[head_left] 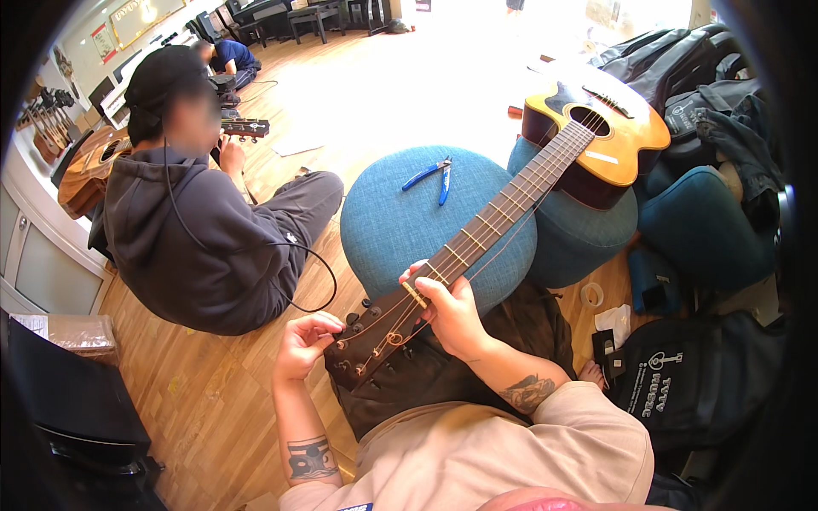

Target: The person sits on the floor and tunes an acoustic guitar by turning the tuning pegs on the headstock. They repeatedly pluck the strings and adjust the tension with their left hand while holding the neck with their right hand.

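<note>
An acoustic guitar (652, 140) lies slanting in front of me, its body at the far right and its dark headstock (368, 345) close to my lap. My left hand (305, 347) is closed in a pinch at a tuning peg (351, 319) on the headstock's left edge. Near the nut, my right hand (456, 319) wraps round the guitar neck (490, 220) with the thumb on top. Loose string ends curl over the headstock, one in a small coil (394, 339). Blue-handled cutters (430, 179) lie spread on a blue round stool (375, 226) beneath the neck.
A second blue stool (588, 243) bears the guitar body. At the left, a person in a dark hoodie (192, 238) sits on the floor with another guitar (85, 175). Black bags (690, 383) and a roll of tape (591, 295) lie at the right. A black chair (72, 392) stands lower left.
</note>
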The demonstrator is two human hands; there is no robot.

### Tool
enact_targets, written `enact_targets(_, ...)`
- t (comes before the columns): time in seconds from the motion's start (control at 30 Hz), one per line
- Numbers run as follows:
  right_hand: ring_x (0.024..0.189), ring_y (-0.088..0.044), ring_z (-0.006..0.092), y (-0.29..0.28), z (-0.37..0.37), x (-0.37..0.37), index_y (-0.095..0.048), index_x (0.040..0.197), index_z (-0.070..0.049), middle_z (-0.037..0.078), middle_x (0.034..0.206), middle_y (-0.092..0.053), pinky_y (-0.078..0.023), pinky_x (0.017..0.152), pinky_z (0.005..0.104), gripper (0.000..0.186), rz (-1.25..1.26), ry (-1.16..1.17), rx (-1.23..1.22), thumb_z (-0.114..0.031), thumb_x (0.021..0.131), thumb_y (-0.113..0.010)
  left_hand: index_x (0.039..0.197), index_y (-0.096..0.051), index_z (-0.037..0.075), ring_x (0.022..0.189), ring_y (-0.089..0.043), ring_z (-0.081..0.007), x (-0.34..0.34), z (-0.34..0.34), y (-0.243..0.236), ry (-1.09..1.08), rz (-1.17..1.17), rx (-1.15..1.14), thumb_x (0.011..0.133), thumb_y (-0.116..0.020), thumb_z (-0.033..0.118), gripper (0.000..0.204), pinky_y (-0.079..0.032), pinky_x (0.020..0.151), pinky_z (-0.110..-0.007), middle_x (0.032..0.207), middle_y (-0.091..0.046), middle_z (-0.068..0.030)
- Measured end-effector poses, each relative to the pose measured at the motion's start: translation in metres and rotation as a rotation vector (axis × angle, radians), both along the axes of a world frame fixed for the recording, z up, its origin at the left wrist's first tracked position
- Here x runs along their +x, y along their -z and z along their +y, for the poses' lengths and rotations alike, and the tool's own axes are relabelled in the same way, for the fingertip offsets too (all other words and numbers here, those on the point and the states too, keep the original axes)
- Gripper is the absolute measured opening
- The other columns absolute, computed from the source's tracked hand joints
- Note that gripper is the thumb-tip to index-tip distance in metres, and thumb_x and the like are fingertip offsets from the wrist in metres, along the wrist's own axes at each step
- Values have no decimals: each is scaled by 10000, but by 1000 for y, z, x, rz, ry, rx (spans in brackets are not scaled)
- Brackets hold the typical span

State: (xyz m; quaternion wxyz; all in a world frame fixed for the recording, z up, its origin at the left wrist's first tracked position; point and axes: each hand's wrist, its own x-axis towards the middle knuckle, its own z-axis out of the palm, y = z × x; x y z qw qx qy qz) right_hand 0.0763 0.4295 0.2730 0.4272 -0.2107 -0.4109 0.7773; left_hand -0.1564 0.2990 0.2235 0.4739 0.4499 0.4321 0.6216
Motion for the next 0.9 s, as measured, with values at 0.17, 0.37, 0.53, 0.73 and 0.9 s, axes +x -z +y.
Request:
enact_targets(0.17, 700, -584, 85, -2, -1, 0, -549, 1135, -24, 65, 1023, -655, -469, 554, 226, 246, -14, 17, -7, -134, 917, -577, 874, -686, -10, 883, -619, -164, 0, 5, 7, -13, 33, 49, 781, -660, -111, 140, -486, 802, -289, 889, -659, -94)
enact_targets(0.37, 759, -571, 67, -3, -3, -2, -554, 1109, -51, 74, 1025, -640, -408, 533, 176, 224, -22, 35, -22, -100, 891, -573, 840, -698, -7, 829, -616, -157, -3, 6, 11, 20, -11, 28, 780, -697, -73, 90, -479, 783, -284, 839, -663, -76)
enact_targets(0.53, 739, -568, 63, -3, -4, -2, -564, 1094, -53, 72, 1015, -642, -403, 520, 179, 207, -28, 42, -15, -93, 891, -561, 860, -708, -12, 846, -608, -155, -3, 6, 12, 38, -5, 47, 777, -688, -86, 113, -472, 785, -280, 872, -667, -87)
enact_targets(0.73, 652, -565, 70, -2, -2, -1, -559, 1099, -48, 63, 1004, -660, -450, 528, 212, 199, 0, 16, -8, -117, 913, -572, 893, -706, -35, 974, -620, -203, -5, 0, 22, 30, -57, 46, 737, -603, -179, 236, -479, 862, -296, 977, -662, -131)
enact_targets(0.9, 642, -559, 61, -4, -3, -1, -566, 1089, -47, 71, 1006, -660, -445, 520, 201, 191, -4, 36, -14, -112, 910, -578, 915, -709, -40, 896, -613, -186, -3, 4, 23, 61, -58, 88, 775, -688, -44, 141, -466, 818, -284, 923, -665, -117)
